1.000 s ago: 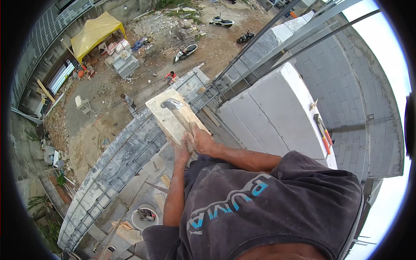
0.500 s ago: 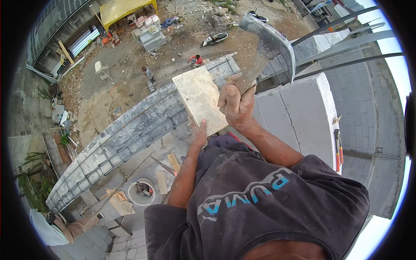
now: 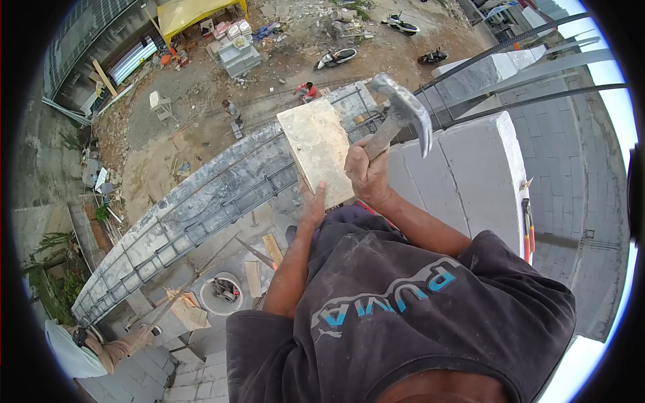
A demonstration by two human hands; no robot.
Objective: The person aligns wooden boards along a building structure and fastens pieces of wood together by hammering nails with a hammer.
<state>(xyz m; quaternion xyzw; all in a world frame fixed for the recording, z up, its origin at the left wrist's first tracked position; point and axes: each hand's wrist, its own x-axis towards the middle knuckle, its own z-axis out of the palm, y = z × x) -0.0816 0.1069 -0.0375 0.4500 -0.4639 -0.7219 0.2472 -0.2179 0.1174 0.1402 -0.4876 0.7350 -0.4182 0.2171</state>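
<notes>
My right hand [image 3: 369, 173] is closed round the handle of a claw hammer [image 3: 402, 111], whose head is raised above the board, with the curved claw pointing right. The lower handle is hidden by my fingers. My left hand [image 3: 314, 203] grips the near left edge of a pale, stained wooden board [image 3: 316, 148], thumb on the top face and the other fingers mostly hidden beside it. The board lies across the long concrete beam form with its steel bars [image 3: 228, 209].
A grey block wall [image 3: 450, 168] stands to the right, with red-handled pliers [image 3: 528, 228] at its edge. Long rebars [image 3: 531, 101] stick out at upper right. Below left are a white bucket [image 3: 221, 293] and another person [image 3: 87, 349]. More people [image 3: 232, 111] are on the ground far below.
The hammer has come down, away from the camera, and its head has tilted to the right. My left hand keeps its hold on the board. The whole view has shifted slightly.
</notes>
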